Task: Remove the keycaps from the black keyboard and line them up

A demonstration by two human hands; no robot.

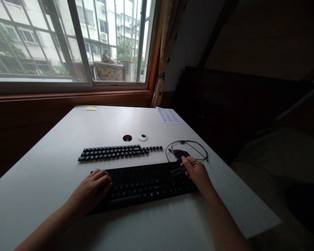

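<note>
A black keyboard lies on the white table. Its lower rows carry keycaps, while the upper part looks bare and dark. My left hand grips the keyboard's left end, fingers curled over the edge. In my closed right hand is a wire keycap puller, its loop over the right part of the keyboard. Whether the loop touches a key I cannot tell. Beyond the keyboard, loose black keycaps stand in neat rows. A purple cloth lies just past my right hand.
A black cable loops at the right. A round hole and its white cover are mid-table. Printed paper and yellow sticky notes lie at the far edge, below a barred window.
</note>
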